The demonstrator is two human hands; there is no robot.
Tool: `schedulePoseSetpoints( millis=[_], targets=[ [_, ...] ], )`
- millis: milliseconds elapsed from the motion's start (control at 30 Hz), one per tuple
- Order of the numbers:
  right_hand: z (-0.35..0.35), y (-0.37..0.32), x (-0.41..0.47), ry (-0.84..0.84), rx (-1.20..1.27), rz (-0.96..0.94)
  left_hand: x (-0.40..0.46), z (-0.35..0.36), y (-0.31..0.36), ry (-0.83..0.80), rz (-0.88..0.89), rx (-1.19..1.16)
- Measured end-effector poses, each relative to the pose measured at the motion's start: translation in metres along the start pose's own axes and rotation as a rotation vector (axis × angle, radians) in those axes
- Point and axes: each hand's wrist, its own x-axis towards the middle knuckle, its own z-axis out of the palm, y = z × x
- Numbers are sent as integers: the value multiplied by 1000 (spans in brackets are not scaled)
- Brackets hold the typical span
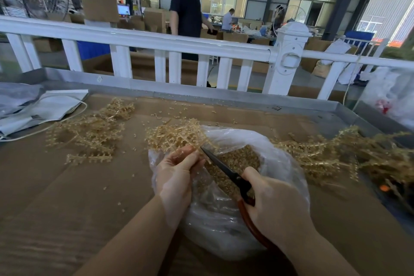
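Beyond your bench, a white railing crosses the workshop, its capped post to your right. A person in a dark shirt stands behind it among cardboard boxes. On the cardboard sheet before you lie a left heap of tan plastic sprigs, a right heap, and white folded sheets at far left.

Sprue bunch: pale golden tan, uniform. Scissors: black blades, reddish-brown handle. Bag: translucent white, unpatterned. Cut pieces inside it: the same golden tan. Desk: plain brown cardboard surface, grey metal rim. Railing: white.
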Motion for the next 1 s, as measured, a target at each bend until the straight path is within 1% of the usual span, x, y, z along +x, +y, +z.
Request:
schedulePoseSetpoints(
  millis=[167,333,433,600,1000],
  targets=[
    [3,0,-2,52,-6,9,0,0,0,-3,-9,-2],
    [7,1,-3,103,-20,2,1,-4,4,-20,-75,-26],
    [9,3,-4,115,-22,-3,2,-4,5,-55,-71,-22],
    [11,4,-5,141,13,4,3,-4,4,-66,-75,-7],
    [11,3,-7,116,91,21,0,-5,5,-73,-64,-29]
  ],
)
